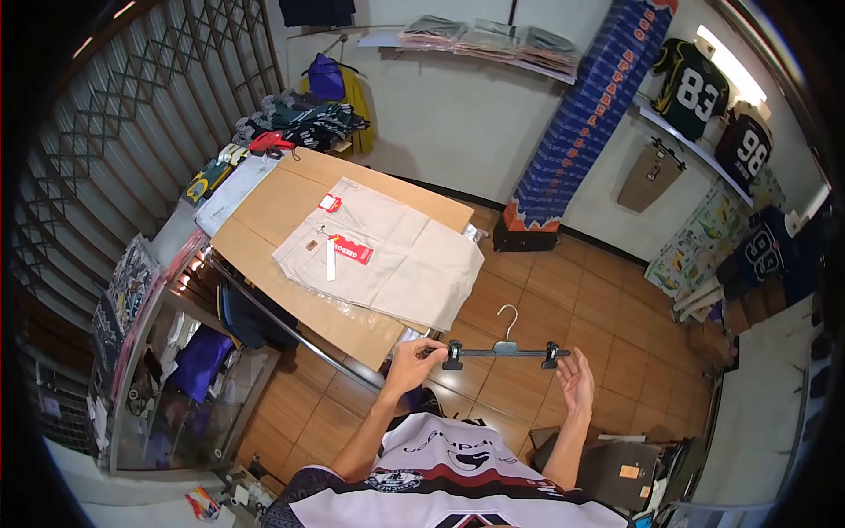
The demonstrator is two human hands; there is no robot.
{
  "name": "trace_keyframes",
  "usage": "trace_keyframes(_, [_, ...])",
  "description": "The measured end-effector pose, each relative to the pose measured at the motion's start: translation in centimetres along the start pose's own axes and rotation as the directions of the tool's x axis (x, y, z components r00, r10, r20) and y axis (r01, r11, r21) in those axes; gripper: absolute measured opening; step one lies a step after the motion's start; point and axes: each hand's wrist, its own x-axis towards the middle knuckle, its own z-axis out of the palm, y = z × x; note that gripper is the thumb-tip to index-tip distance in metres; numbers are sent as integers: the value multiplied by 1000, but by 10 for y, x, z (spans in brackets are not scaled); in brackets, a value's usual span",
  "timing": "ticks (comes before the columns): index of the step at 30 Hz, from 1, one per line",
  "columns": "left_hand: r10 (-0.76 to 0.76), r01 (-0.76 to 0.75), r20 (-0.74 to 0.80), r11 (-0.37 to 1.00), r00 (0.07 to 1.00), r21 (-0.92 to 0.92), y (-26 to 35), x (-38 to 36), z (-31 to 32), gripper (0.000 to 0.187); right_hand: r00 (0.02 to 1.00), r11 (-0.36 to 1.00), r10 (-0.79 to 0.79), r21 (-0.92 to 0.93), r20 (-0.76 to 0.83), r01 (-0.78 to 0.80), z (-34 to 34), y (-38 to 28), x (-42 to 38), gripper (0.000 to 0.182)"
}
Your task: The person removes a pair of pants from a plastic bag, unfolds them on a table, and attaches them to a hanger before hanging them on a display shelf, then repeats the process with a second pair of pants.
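A dark clip hanger [505, 349] with a silver hook is held level in front of my body, its hook pointing away from me. My left hand [411, 364] pinches the hanger's left end beside one black clip. At the other end, my right hand [576, 382] has its fingertips on the bar just outside the second clip, palm partly turned up. Nothing hangs from either clip. Beyond my left hand, folded beige trousers [396, 251] lie flat on a cardboard-topped table [255, 233], with a red tag [354, 250] and a white strip on them.
A glass display case [176, 387] stands at the left, below a folding metal gate [158, 97]. A blue printed column [585, 114] rises from the tiled floor [616, 343]. Clothing piles up at the table's far end [304, 121]. Jerseys [693, 88] and hung trousers [650, 179] line the right wall.
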Motion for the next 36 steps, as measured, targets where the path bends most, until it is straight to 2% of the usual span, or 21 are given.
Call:
trace_keyframes(4, [-29, 25, -66, 997, 997, -69, 23, 27, -16, 19, 999, 980, -49, -192, 20, 52, 52, -10, 55, 28])
trace_keyframes(5, [-25, 20, -84, 998, 996, -62, 15, 32, -23, 22, 998, 981, -50, -185, 37, 56, 67, -9, 67, 25])
trace_keyframes(8, [11, -57, -220, 977, 975, -203, 11, 36, -41, 23, 995, 982, -45, -178, 91, 61, 115, -2, 99, 18])
trace_keyframes(9, [-33, -16, -250, 981, 968, -195, 10, 36, -49, 25, 993, 981, -39, -186, 110, 59, 135, 1, 108, 16])
trace_keyframes(10, [-68, -14, -300, 965, 951, -262, 9, 34, -55, 26, 991, 979, -30, -195, 130, 55, 154, 4, 118, 14])
trace_keyframes(12, [-137, -33, -397, 919, 907, -392, 8, 29, -65, 29, 973, 977, 16, -209, 232, 34, 185, 13, 142, 14])
trace_keyframes(13, [-132, -61, -458, 922, 879, -382, 1, 28, -71, 29, 957, 976, 43, -217, 286, 21, 202, 17, 154, 14])
trace_keyframes(17, [-209, -209, -683, 854, 700, -476, -4, 26, -80, 26, 889, 954, 145, -300, 434, -10, 273, 41, 202, 16])
trace_keyframes(20, [-247, -324, -828, 834, 503, -446, -3, 39, -85, 26, 836, 931, 222, -364, 502, -28, 331, 61, 236, 16])
trace_keyframes(24, [-167, -427, -965, 872, 202, -240, -13, 72, -107, 27, 768, 893, 310, -450, 560, -33, 415, 84, 262, 16])
trace_keyframes(26, [-73, -385, -995, 919, 63, -92, -12, 90, -121, 27, 735, 881, 314, -474, 601, 11, 446, 103, 282, 16])
trace_keyframes(27, [13, -159, -999, 987, 43, 6, -14, 93, -132, 26, 723, 869, 311, -492, 616, 46, 464, 111, 292, 16])
trace_keyframes(30, [53, -205, -998, 977, -28, 58, 1, 125, -158, 32, 618, 860, 328, -496, 714, 117, 510, 141, 332, 17])
trace_keyframes(31, [121, -102, -991, 987, -56, 127, 2, 134, -169, 35, 604, 841, 323, -514, 729, 170, 527, 149, 343, 17])
trace_keyframes(33, [261, 114, -962, 961, -86, 251, 2, 150, -194, 43, 573, 798, 313, -537, 758, 275, 559, 167, 362, 18])
trace_keyframes(36, [266, 279, -963, 928, -34, 246, -2, 165, -235, 53, 459, 770, 153, -397, 875, 500, 605, 209, 390, 17])
